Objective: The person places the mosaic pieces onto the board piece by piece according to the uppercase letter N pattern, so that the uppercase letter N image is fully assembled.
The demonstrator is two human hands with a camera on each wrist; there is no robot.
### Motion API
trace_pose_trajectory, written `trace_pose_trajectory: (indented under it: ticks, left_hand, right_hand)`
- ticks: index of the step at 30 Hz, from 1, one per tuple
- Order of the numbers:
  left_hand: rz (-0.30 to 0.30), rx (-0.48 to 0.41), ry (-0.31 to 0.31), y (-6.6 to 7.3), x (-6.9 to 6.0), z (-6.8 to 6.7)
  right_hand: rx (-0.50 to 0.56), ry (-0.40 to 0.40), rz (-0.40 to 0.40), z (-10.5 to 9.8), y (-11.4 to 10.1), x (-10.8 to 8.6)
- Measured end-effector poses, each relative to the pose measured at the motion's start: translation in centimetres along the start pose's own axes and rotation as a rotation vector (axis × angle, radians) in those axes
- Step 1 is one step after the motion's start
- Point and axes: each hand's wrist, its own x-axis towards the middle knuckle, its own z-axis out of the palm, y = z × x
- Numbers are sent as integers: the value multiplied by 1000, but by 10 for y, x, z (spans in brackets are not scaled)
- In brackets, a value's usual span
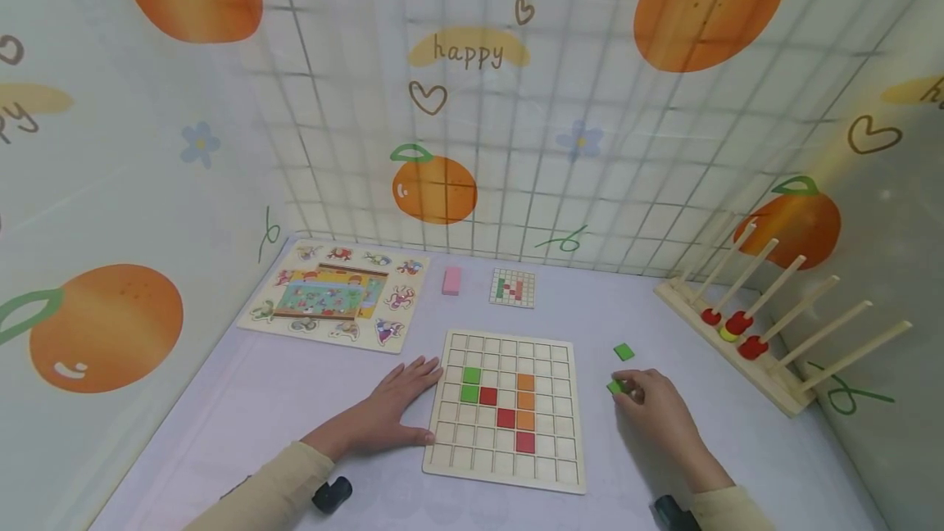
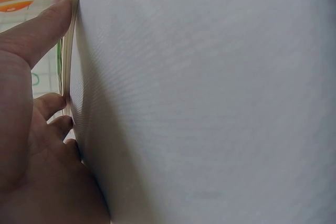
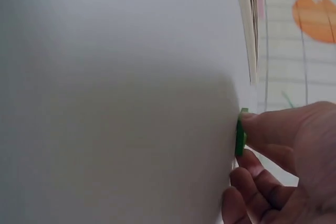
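Note:
A wooden grid board point(image 1: 509, 483) lies on the table between the hands. Set in its squares are two green tiles point(image 1: 471, 375), three red tiles point(image 1: 506, 418) and a column of orange tiles point(image 1: 525, 383). My left hand point(image 1: 391, 412) is spread out, its fingertips and thumb touching the board's left edge. Right of the board, my right hand point(image 1: 659, 408) pinches a green square tile point(image 3: 240, 135) between thumb and fingers, low at the tabletop. Another green tile point(image 1: 624, 351) lies just beyond that hand.
Behind the board lie a small pattern card point(image 1: 527, 298) and a pink block point(image 1: 451, 280). An animal picture puzzle point(image 1: 251, 321) is at the back left. A wooden peg stand point(image 1: 785, 400) with red and yellow beads stands at the right. Patterned cloth walls enclose the table.

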Motion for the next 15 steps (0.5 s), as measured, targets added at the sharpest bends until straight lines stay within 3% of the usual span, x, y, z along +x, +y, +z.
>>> trace_pose_trajectory:
  ticks: [5,15]
  left_hand:
    - [9,2,5,-3,0,1]
    - [9,5,4,-5,1,3]
  right_hand:
    - [2,-9,-39,8,-12,-2]
    - [5,-13,-33,8,-18,-2]
